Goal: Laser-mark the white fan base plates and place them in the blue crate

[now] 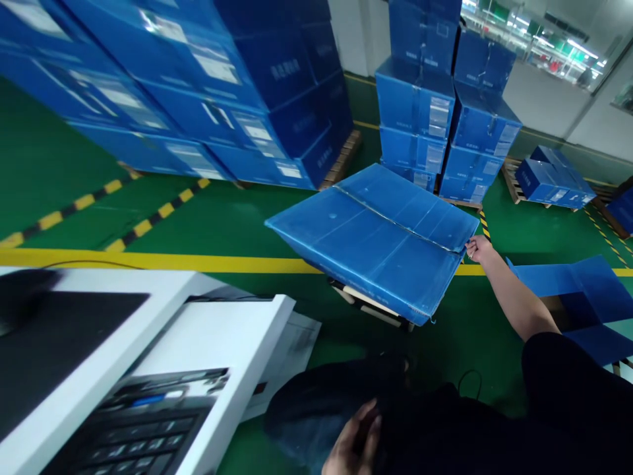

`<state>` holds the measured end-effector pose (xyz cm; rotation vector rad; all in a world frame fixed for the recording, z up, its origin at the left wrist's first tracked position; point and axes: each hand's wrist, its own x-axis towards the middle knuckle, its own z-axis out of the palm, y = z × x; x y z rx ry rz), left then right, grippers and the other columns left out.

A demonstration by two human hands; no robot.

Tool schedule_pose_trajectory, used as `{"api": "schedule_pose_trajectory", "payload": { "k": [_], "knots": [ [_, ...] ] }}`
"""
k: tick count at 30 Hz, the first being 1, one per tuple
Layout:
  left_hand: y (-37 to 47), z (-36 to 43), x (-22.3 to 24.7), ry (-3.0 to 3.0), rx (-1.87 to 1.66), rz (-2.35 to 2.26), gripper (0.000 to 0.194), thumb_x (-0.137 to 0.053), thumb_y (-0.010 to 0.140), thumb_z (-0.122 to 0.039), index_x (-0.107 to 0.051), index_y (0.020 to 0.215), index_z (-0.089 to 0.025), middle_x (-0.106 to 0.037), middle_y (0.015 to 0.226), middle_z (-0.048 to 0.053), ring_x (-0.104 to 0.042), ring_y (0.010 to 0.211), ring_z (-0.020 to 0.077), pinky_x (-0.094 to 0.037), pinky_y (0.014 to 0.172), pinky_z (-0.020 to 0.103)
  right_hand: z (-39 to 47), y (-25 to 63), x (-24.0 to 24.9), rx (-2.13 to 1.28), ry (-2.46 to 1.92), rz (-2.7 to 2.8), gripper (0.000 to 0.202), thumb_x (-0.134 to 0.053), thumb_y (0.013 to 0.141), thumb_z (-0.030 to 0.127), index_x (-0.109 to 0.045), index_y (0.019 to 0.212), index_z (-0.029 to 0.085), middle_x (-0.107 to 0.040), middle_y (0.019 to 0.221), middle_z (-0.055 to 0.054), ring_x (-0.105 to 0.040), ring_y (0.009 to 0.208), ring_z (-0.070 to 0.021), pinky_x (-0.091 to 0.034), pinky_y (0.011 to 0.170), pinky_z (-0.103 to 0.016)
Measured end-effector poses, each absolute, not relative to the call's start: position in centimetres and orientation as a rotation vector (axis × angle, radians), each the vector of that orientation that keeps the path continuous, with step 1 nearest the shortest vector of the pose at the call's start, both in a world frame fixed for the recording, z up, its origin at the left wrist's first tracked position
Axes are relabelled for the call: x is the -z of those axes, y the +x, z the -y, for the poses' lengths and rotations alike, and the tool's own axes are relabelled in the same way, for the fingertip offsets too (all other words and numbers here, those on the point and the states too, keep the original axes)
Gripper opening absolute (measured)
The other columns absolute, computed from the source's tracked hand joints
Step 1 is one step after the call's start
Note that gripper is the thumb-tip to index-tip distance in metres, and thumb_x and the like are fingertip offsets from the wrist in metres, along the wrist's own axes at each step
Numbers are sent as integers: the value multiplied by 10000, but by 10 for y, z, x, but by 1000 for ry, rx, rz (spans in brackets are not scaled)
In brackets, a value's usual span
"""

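Note:
A stack of flat blue sheets with a strap around it lies on a low wooden-looking support in the middle of the view. At the stack's right corner, my right hand is closed on the strap's end or the edge there. Low in the view, my left hand is near my dark trousers, its fingers curled; whether something dark lies between them cannot be made out.
White desk with a keyboard at lower left. Blue cartons are stacked on pallets behind, with more cartons at back centre. An open blue box stands at right. Yellow lines mark the green floor.

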<state>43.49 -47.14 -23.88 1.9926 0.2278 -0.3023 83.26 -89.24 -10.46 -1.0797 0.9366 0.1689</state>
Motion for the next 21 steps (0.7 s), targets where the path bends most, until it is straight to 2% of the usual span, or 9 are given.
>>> {"api": "schedule_pose_trajectory", "payload": {
  "k": [6,13,17,21],
  "knots": [
    [434,476,238,1967,185,-214,538,-643,922,-650,-757,1273,-258,-797,1317,64,-768,1221,304,-624,1086,399,847,861,88,-256,-1222,-773,193,-695,1100,319,-672,1120,128,-649,902,5,-540,588,-67,-462,484,-150],
    [417,466,235,1928,177,-285,527,-642,949,-627,-729,1315,-259,-760,1398,61,-697,1352,305,-562,1177,433,853,820,92,-208,-1564,-813,197,-712,1086,329,-680,1130,139,-675,983,-24,-632,721,-115,-573,618,-220],
    [414,468,233,1895,151,-331,579,-615,922,-696,-750,1270,-253,-775,1363,72,-713,1321,332,-564,1174,485,861,785,112,-175,-1663,-847,165,-715,1082,303,-684,1099,142,-673,987,-24,-631,735,-114,-577,628,-219],
    [418,470,232,1875,145,-272,579,-613,914,-705,-767,1237,-250,-790,1326,78,-750,1251,327,-602,1124,467,844,781,123,-157,-1653,-832,154,-715,1079,290,-685,1132,148,-679,1047,-39,-649,789,-128,-597,666,-236]
  ]
}}
